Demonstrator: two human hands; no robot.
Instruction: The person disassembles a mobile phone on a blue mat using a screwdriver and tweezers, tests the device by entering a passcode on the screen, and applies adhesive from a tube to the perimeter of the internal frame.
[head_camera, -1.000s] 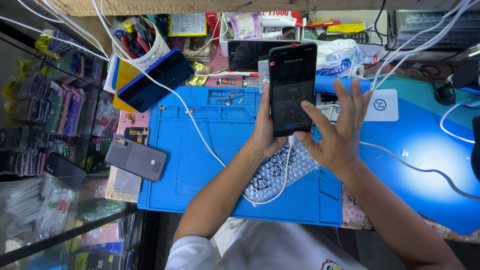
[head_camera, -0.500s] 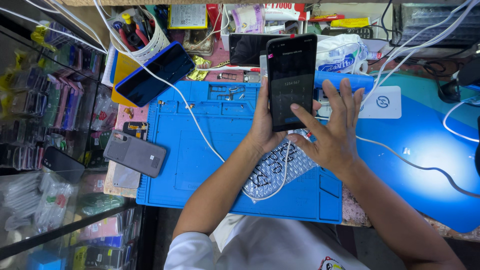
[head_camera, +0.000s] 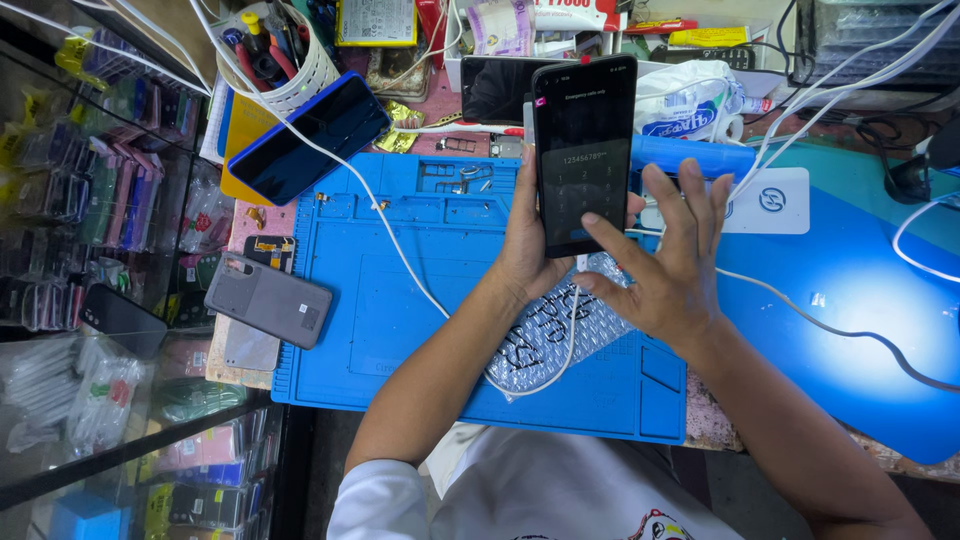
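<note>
Above the blue work mat (head_camera: 400, 300), upright: a black smartphone (head_camera: 585, 150), lit screen with a keypad, gripped in the left hand (head_camera: 525, 245). Right hand (head_camera: 670, 260) beside it, fingers spread wide, thumb tip on the lower screen. Under both hands, on the mat: bubble wrap (head_camera: 555, 335). Left of the mat, face down: a grey phone (head_camera: 268, 299). Beyond its upper left corner: a blue phone (head_camera: 308, 135).

A black phone (head_camera: 584, 150), a blue mat (head_camera: 400, 290), a grey phone (head_camera: 267, 299), a white cable (head_camera: 380, 225).
</note>
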